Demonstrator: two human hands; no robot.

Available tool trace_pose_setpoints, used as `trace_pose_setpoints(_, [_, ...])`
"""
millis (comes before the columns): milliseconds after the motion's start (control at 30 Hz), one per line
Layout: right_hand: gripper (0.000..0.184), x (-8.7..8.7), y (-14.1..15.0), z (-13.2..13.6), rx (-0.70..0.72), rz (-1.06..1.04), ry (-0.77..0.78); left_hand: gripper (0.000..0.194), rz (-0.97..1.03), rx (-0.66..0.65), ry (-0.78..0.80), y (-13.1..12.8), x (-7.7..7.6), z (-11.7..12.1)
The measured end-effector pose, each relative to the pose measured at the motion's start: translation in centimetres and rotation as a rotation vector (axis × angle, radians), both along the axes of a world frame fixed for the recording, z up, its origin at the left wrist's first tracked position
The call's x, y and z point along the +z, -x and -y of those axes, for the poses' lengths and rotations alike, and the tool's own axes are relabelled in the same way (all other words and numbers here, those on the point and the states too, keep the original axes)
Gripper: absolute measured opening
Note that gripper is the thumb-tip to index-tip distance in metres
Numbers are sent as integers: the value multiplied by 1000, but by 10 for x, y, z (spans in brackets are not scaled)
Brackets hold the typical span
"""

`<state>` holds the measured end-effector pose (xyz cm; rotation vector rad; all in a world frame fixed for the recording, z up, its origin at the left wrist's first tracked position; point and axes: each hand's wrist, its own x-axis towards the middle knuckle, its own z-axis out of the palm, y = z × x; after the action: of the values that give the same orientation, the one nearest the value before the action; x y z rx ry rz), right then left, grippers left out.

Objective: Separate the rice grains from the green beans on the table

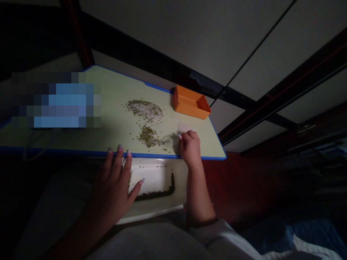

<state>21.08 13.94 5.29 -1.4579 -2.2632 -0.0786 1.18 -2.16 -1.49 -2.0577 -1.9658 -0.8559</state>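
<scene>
My left hand (115, 184) lies open with fingers spread on the left rim of a white tray (151, 213), its fingertips reaching the table's blue front edge. The tray sits below the table edge and holds a band of green beans (155, 194) along its near side. My right hand (189, 146) rests on the pale table (114, 133) with fingers curled together beside a small pile of green beans (148, 136). A larger mixed patch of beans and white grains (145, 109) lies farther back. A small heap of white grains (183, 126) sits just beyond my right hand.
An orange box (191, 104) stands at the table's far right corner. A blurred blue object (61, 103) occupies the table's left part. A thin cable (38, 144) hangs over the front left edge. Dark rails and a light wall lie behind; a blue cloth (298, 234) sits lower right.
</scene>
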Motion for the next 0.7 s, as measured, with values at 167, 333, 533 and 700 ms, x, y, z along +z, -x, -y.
trace_pose_setpoints(167, [25, 1, 2, 2, 29, 0, 6, 85, -6, -1, -2, 0, -1, 0])
trace_pose_setpoints(333, [27, 0, 4, 0, 8, -12, -27, 85, -12, -2, -6, 2, -2, 0])
trace_pose_setpoints(533, [28, -1, 7, -2, 38, -21, -39, 87, -6, -2, -9, 1, 1, 1])
trace_pose_setpoints(700, [27, -2, 9, -4, 57, -40, -62, 89, 3, -5, -16, 0, 1, 0])
